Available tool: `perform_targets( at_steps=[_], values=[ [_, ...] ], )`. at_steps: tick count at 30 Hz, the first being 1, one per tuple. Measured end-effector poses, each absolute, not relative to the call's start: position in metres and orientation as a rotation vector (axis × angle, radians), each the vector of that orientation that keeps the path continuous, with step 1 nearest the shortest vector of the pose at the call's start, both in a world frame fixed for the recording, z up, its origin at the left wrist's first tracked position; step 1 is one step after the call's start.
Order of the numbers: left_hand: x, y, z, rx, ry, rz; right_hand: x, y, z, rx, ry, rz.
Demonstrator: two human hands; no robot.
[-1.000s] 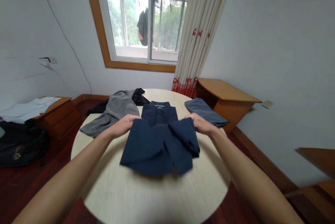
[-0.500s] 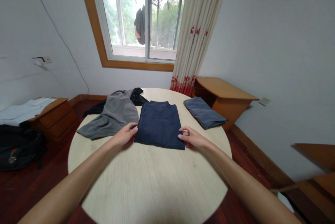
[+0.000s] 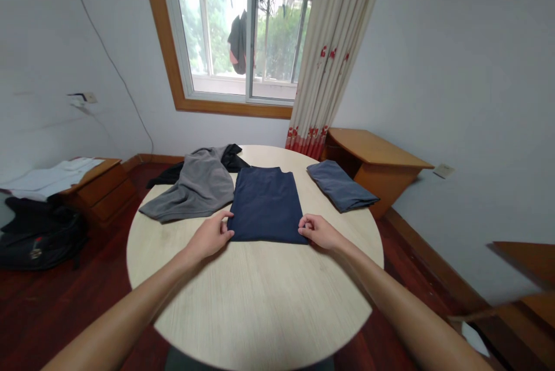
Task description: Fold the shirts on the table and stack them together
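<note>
A dark navy folded garment (image 3: 266,206) lies flat in a near-rectangle on the pale round table (image 3: 260,290). At its near left corner my left hand (image 3: 212,235) has thumb and fingers closed on the edge. My right hand (image 3: 318,231) pinches the near right corner, its fingers curled. Left of the navy garment, a grey garment (image 3: 197,183) is spread loosely over black cloth (image 3: 232,157). To the right rests a folded slate-blue garment (image 3: 340,186).
A wooden desk (image 3: 381,154) stands behind the table on the right, beside a curtain (image 3: 332,53) and window. At left, a low wooden cabinet (image 3: 108,192) carries papers, with a black bag (image 3: 41,238) on the floor before it.
My left hand has shifted to the near left corner, and my right hand has closed on the near right corner. The navy garment's near edge looks straighter. The view has turned slightly left.
</note>
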State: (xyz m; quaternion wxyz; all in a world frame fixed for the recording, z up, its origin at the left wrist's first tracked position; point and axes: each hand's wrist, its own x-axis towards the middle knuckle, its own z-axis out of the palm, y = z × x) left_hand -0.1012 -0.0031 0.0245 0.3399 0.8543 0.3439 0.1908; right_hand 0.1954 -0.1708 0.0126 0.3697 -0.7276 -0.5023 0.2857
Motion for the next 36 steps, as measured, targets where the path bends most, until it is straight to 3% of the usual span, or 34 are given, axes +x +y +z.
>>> perform_targets(
  at_steps=[3,7,9,16,20,30,36],
  values=[
    [-0.110,-0.015,0.030,2.174,0.817,0.265,0.198,-0.188,0.026,-1.947,-1.383,0.965],
    [-0.128,-0.015,0.043,1.754,0.457,-0.385,0.212,-0.211,0.052,-1.809,-1.462,1.792],
    [-0.127,-0.005,0.049,1.636,0.397,-0.440,0.221,-0.212,0.061,-1.707,-1.359,1.914],
    [-0.055,0.054,0.041,1.635,0.935,0.263,0.241,-0.143,0.043,-1.730,-0.968,1.115],
    [-0.019,0.073,0.024,1.600,0.979,0.550,0.242,-0.098,0.022,-1.710,-0.948,0.779],
    [-0.028,0.098,0.008,1.568,0.703,0.846,0.260,-0.073,0.005,-1.581,-1.141,0.408],
    [-0.037,0.101,0.001,2.135,0.882,0.828,0.253,-0.073,-0.003,-1.989,-1.335,0.024]
  ],
)
